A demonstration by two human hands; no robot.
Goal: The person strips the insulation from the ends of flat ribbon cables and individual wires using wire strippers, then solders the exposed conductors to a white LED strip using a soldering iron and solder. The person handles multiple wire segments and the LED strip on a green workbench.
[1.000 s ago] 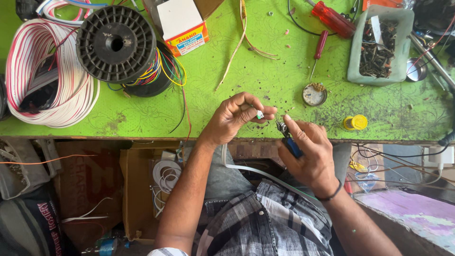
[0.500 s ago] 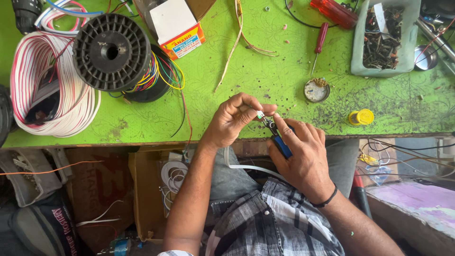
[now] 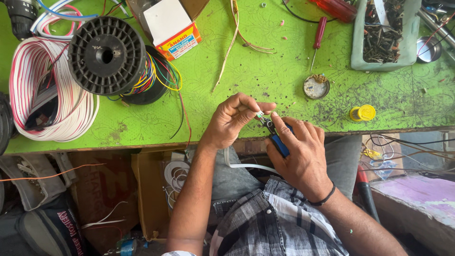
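**While my pliers bite, my fingers pinch a tiny part at the bench edge**

As I look down over the near edge of the green workbench (image 3: pixel 265 71), my left hand (image 3: pixel 234 121) is closed in a pinch, thumb and fingertips holding a tiny pale component (image 3: pixel 259 114) just above the edge. My right hand (image 3: pixel 298 154) is wrapped around blue-handled pliers (image 3: pixel 275 135), whose dark tip meets the component right beside my left fingertips. A white flat wire (image 3: pixel 246 166) runs from under my hands across my lap.

On the bench beyond my hands sits a small round tin (image 3: pixel 316 86) with residue in it, a red-handled screwdriver (image 3: pixel 318 40) lying just behind it with its tip toward the tin. To the right stands a small yellow cap (image 3: pixel 363 113) near the edge, and farther back a pale green tray (image 3: pixel 385 35) full of dark scraps. To my left, well apart, a black spool (image 3: pixel 106 56) rests against multicoloured wires (image 3: pixel 156 73), next to a big coil of red-and-white ribbon cable (image 3: pixel 42 95). A small cardboard box (image 3: pixel 173 28) lies behind the spool.
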